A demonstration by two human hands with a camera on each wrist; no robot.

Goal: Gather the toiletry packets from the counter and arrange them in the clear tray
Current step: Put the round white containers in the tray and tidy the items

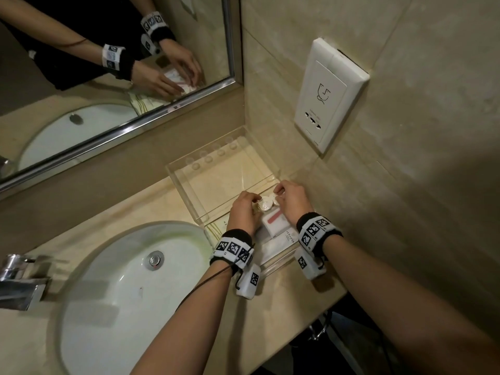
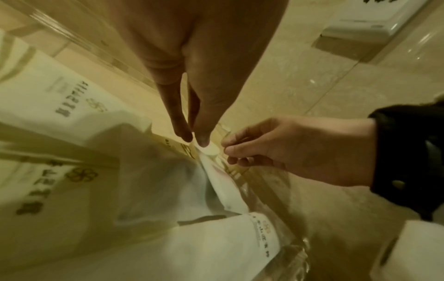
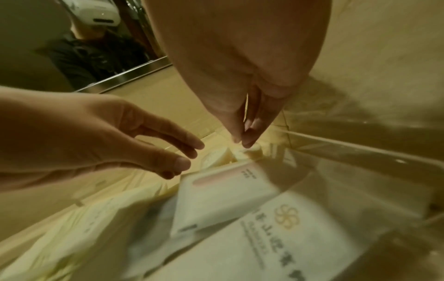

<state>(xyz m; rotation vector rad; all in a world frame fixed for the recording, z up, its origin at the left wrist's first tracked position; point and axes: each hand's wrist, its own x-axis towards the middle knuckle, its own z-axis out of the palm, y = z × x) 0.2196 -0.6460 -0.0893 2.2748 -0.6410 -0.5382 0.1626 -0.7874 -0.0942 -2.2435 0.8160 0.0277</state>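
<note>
Both hands in the clear tray (image 1: 186, 185) — left hand (image 1: 243, 209) loosely spread; right hand (image 1: 293, 197) pinching a round packet (image 1: 276, 201)

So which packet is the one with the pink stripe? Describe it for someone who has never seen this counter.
Start at the clear tray in the counter corner under the wall socket plate. At its near end, between the left hand and right hand, lies a small white packet. Only it carries a pink stripe; its neighbours are round wrapped pieces and gold-printed white packets.

Both hands (image 1: 266, 204) over clear tray (image 1: 184, 182), round packets (image 1: 266, 204) between fingertips
</note>
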